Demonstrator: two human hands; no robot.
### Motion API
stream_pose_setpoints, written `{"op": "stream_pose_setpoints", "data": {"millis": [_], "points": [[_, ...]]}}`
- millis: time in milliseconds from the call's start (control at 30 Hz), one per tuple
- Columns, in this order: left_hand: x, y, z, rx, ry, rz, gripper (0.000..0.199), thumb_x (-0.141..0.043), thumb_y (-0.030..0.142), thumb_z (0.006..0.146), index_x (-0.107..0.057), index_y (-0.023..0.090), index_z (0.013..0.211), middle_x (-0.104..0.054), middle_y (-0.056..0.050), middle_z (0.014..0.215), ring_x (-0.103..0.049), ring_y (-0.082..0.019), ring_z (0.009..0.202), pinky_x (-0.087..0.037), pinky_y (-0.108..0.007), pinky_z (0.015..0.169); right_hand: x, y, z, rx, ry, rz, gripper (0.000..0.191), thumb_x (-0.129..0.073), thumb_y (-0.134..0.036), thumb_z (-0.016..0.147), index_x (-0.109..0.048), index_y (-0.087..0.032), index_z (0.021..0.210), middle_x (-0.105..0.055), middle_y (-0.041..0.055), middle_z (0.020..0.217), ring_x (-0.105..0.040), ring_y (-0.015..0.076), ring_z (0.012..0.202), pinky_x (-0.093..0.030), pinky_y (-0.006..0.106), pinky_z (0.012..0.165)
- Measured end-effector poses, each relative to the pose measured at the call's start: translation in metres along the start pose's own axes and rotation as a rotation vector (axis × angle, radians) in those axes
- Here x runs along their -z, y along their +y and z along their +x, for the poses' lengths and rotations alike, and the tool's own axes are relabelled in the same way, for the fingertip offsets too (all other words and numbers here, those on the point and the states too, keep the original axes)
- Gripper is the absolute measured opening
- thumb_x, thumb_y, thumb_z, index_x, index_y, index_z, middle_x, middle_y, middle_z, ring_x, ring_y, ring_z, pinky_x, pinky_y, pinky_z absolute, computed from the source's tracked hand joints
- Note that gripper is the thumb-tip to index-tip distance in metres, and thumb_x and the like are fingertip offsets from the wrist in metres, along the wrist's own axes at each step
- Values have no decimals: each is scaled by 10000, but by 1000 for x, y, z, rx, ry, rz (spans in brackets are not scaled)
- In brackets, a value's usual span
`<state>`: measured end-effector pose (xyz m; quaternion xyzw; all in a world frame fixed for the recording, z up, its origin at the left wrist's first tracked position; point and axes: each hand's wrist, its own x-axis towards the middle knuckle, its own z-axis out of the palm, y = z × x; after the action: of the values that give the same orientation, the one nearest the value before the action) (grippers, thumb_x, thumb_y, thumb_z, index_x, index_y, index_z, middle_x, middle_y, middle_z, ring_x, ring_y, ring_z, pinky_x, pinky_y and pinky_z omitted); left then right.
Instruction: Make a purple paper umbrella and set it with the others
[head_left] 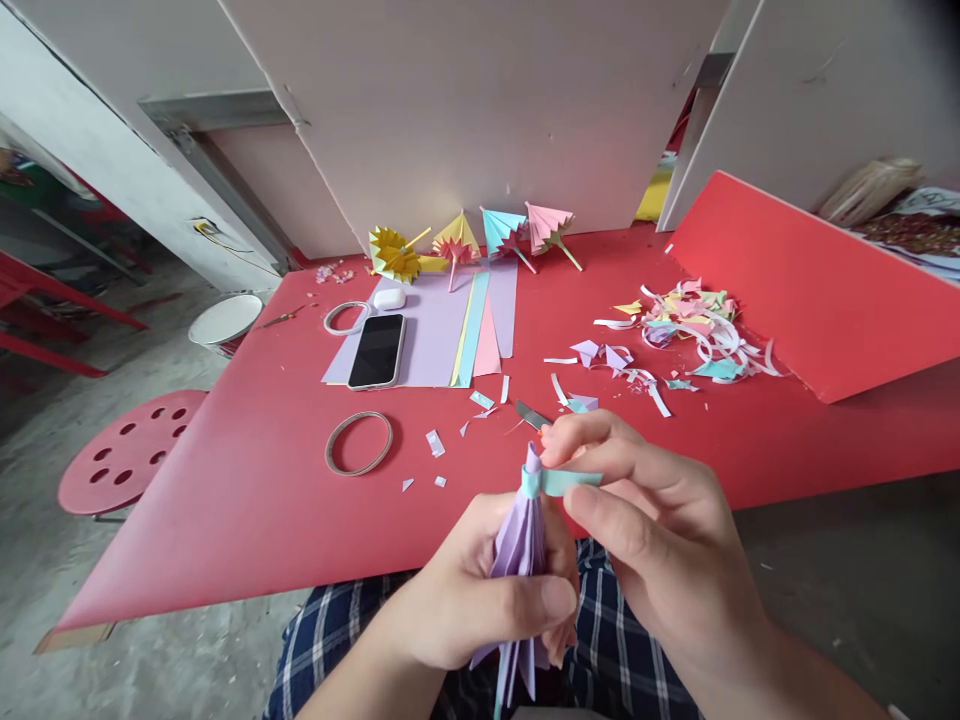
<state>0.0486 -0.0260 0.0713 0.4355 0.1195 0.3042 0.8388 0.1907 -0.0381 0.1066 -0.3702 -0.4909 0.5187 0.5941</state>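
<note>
My left hand [472, 605] is wrapped around a closed purple paper umbrella [517, 540], its pleats pressed together and its tip pointing up. Around the neck below the tip runs a mint-green paper strip [566, 483], with its free end sticking out to the right. Thumb and fingers of my right hand [667, 530] pinch that loose end. Just beyond the right fingertips, a knife blade [532, 414] shows; its other end is hidden behind the hand, so I cannot tell whether it lies on the table.
On the red table [270, 500] are a phone [377, 351], purple paper sheets [435, 330], a tape roll [358, 444] and paper scraps [697, 325]. Several finished paper umbrellas [504, 230] stand along the back. A red board [817, 290] leans at right; a stool [135, 450] is at left.
</note>
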Motion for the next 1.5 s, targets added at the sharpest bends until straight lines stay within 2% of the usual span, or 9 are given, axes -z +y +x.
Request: {"op": "stream_pose_setpoints", "data": {"millis": [300,500,633,700,833,933,1100,1233,1500], "points": [[-12,9,5,12,266,358,178,-534,262,832,-477,156,701,-422,43,584,-368,-51,509,-321,-177,475,-1,-3,-2,15,0,-87,120,-592,-215,801,-646,-284,882,-569,-5,929,-552,134,903,-471,288,808],[-12,15,8,20,270,474,239,-516,310,843,-431,161,677,-369,56,585,-313,-49,517,-291,-171,469,8,1,1,-75,-143,-20,199,-596,-313,806,-623,-342,1001,-601,-7,970,-549,135,970,-470,276,846],[-9,20,6,146,269,476,265,-536,342,826,-443,157,661,-427,43,566,-386,-59,508,-342,-185,478,18,0,3,-228,-388,88,704,-664,-563,641,-449,-349,1276,-537,55,1200,-500,245,1126,-447,406,928],[-6,24,5,229,239,436,248,-552,351,809,-464,156,683,-496,24,576,-449,-74,495,-378,-201,473,24,2,5,-198,-385,25,843,-658,-590,623,-328,-341,1357,-471,69,1295,-428,270,1210,-396,443,983],[-2,31,4,398,92,311,172,-582,280,761,-486,151,698,-540,8,555,-516,-102,481,-412,-212,455,40,6,11,145,-224,-216,418,-505,-306,864,-438,-346,1275,-536,29,1226,-467,193,1178,-374,429,1016],[0,37,5,481,21,222,130,-569,237,743,-495,147,687,-532,13,545,-529,-103,481,-426,-207,454,52,1,15,357,-283,-408,406,-469,-145,865,-493,-339,1221,-571,10,1173,-515,180,1115,-455,413,942],[1,42,5,618,-25,194,126,-570,251,739,-513,144,707,-518,31,536,-500,-81,446,-439,-200,443,59,-14,18,666,-329,-859,365,-581,-44,764,-608,-255,1061,-580,34,1138,-513,208,1113,-448,421,944],[0,44,6,702,-28,223,114,-564,250,755,-525,145,735,-528,34,552,-502,-79,457,-447,-194,457,59,-18,17,727,-379,-922,257,-597,-75,764,-634,-219,974,-625,42,1076,-540,209,1078,-478,407,900],[-7,48,10,779,-21,301,153,-569,306,751,-514,165,730,-535,38,554,-490,-83,444,-417,-191,438,60,-17,15,562,-417,-840,310,-562,-104,790,-612,-283,1037,-645,11,978,-596,177,944,-500,368,826]]}}
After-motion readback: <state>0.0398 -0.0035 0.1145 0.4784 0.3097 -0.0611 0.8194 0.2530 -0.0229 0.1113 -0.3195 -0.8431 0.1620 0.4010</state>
